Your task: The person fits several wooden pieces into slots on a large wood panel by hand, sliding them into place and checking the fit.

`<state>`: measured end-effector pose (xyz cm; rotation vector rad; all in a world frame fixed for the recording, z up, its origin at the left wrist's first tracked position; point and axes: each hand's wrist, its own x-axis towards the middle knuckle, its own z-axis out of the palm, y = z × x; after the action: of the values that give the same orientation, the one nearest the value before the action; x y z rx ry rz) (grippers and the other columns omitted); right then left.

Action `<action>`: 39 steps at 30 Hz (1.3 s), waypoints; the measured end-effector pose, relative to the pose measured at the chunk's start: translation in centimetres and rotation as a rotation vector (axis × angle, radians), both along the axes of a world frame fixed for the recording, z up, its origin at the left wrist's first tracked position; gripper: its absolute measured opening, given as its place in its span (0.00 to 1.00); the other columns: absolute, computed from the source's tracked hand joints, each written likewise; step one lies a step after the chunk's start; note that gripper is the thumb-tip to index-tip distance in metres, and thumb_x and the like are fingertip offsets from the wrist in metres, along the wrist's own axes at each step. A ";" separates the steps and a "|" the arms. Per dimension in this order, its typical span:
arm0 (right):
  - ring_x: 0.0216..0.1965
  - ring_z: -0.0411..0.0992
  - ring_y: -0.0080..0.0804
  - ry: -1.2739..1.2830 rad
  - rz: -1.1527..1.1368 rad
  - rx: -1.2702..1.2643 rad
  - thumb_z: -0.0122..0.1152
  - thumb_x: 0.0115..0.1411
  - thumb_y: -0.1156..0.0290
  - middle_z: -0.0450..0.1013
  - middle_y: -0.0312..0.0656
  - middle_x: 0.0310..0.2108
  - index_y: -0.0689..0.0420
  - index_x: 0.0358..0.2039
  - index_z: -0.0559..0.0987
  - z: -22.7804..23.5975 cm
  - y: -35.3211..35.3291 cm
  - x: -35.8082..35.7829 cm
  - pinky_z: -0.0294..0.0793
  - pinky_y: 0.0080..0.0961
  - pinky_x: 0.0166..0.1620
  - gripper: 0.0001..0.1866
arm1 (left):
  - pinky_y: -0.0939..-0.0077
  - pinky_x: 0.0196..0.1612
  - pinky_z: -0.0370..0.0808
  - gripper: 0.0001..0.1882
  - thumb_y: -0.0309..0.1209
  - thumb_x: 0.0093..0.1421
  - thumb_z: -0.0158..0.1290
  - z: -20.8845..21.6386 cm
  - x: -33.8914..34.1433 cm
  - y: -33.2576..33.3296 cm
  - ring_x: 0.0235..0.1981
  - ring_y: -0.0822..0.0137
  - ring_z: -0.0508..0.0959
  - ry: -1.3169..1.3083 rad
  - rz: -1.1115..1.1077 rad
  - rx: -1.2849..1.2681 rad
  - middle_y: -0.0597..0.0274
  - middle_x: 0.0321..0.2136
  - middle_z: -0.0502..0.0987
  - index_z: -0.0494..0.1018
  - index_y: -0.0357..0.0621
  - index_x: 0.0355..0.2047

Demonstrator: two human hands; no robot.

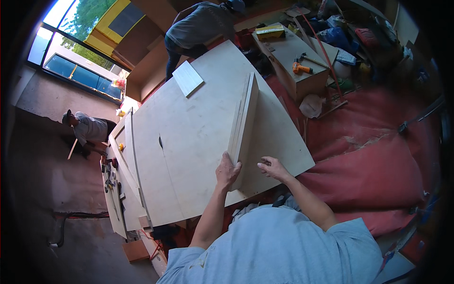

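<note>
A long, narrow wooden piece (244, 120) with layered edges lies lengthwise on the large pale plywood sheet (189, 137) in front of me. My left hand (228, 171) grips its near end, thumb toward the right side. To the right of that end, my right hand (274, 168) hovers over the sheet's near edge. Its fingers are apart and slightly curled, with nothing in them. A small pale rectangular board (188, 79) rests farther off on the same sheet. The underside of the long piece is hidden.
One person (201, 28) bends at the sheet's far side; another person (90, 128) is at the left by a bench strip with tools (111, 182). An orange drill (301, 67) sits on a wooden box (302, 78) at the far right. Red sheeting (369, 161) covers the right floor.
</note>
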<state>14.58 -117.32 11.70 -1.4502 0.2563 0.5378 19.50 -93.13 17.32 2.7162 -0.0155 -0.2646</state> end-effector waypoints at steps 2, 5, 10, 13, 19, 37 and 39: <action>0.43 0.82 0.32 0.005 -0.097 -0.062 0.68 0.66 0.53 0.80 0.55 0.50 0.68 0.66 0.70 -1.2 -2.2 -1.0 0.82 0.29 0.41 0.38 | 0.45 0.52 0.77 0.41 0.49 0.60 0.58 -0.1 0.2 -0.2 0.48 0.35 0.82 -0.008 0.010 0.011 0.34 0.49 0.80 0.58 0.39 0.66; 0.46 0.82 0.38 0.010 -0.133 -0.279 0.68 0.64 0.54 0.82 0.55 0.48 0.66 0.64 0.73 -4.9 -6.5 -3.8 0.82 0.34 0.46 0.36 | 0.47 0.54 0.77 0.40 0.50 0.61 0.57 0.5 0.5 -0.5 0.50 0.37 0.81 0.024 0.002 0.003 0.35 0.50 0.80 0.59 0.37 0.65; 0.47 0.82 0.40 -0.055 -0.009 -0.727 0.67 0.65 0.57 0.82 0.56 0.47 0.67 0.62 0.75 -8.1 -12.7 -12.0 0.81 0.37 0.50 0.32 | 0.49 0.56 0.76 0.39 0.50 0.61 0.57 -0.6 0.9 0.2 0.53 0.40 0.80 -0.002 0.009 0.004 0.37 0.51 0.79 0.61 0.37 0.62; 0.58 0.77 0.51 0.093 0.088 -0.845 0.66 0.63 0.54 0.80 0.55 0.53 0.61 0.58 0.80 -8.5 -15.9 -17.9 0.76 0.43 0.60 0.29 | 0.48 0.55 0.77 0.32 0.49 0.60 0.58 0.3 0.6 0.4 0.51 0.38 0.81 -0.006 0.006 0.010 0.37 0.49 0.80 0.64 0.38 0.54; 0.50 0.81 0.44 0.348 0.337 -0.836 0.66 0.63 0.59 0.84 0.51 0.46 0.60 0.52 0.85 -14.6 -20.8 -31.6 0.78 0.40 0.55 0.22 | 0.49 0.52 0.78 0.30 0.46 0.56 0.58 -0.2 -0.6 1.7 0.49 0.41 0.83 0.012 0.097 -0.035 0.38 0.43 0.82 0.65 0.38 0.50; 0.38 0.82 0.42 0.404 0.250 -0.658 0.63 0.64 0.68 0.83 0.50 0.39 0.62 0.47 0.86 -14.4 -26.0 -21.8 0.81 0.41 0.39 0.15 | 0.49 0.48 0.79 0.30 0.48 0.55 0.59 0.9 -0.5 -3.3 0.43 0.41 0.85 -0.047 0.169 0.105 0.40 0.39 0.84 0.67 0.40 0.49; 0.37 0.82 0.41 0.425 0.259 -0.662 0.63 0.64 0.68 0.83 0.49 0.38 0.62 0.47 0.86 -14.3 -27.5 -19.7 0.81 0.41 0.38 0.15 | 0.49 0.48 0.79 0.30 0.49 0.55 0.60 1.4 -0.7 -3.8 0.43 0.41 0.85 -0.040 0.183 0.089 0.40 0.38 0.84 0.68 0.40 0.49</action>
<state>-5.16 -144.77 -2.62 -2.0139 0.6309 1.0412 18.77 -96.94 18.77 2.7874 0.2377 -0.1611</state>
